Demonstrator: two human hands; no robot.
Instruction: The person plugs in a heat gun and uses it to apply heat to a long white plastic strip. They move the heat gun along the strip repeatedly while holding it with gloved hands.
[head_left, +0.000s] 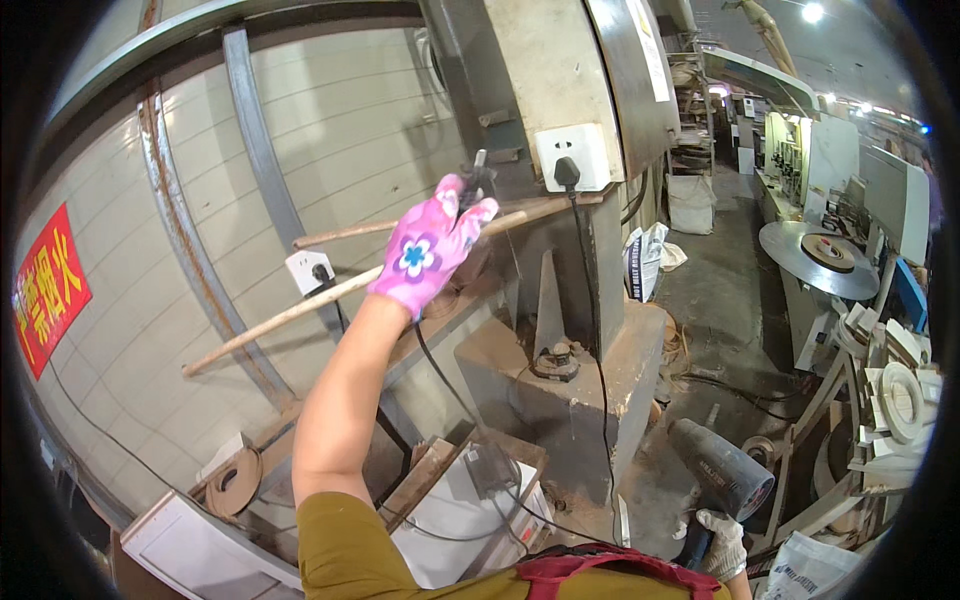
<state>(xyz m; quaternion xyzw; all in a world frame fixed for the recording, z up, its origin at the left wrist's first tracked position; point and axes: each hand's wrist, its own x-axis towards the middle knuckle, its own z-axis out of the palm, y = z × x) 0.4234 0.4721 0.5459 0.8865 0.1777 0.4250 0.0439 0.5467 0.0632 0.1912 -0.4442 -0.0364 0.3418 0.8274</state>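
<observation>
Reaching up toward the grey machine [560, 90], the left hand [428, 255] in a pink flowered glove has its fingers curled round a small dark tool [478, 180], just above a long wooden stick [290, 312] leaning on the wall. A white socket [572, 155] sits right of it. Low at right, the right hand [722, 545] in a white glove grips a dark heat gun [722, 468].
</observation>
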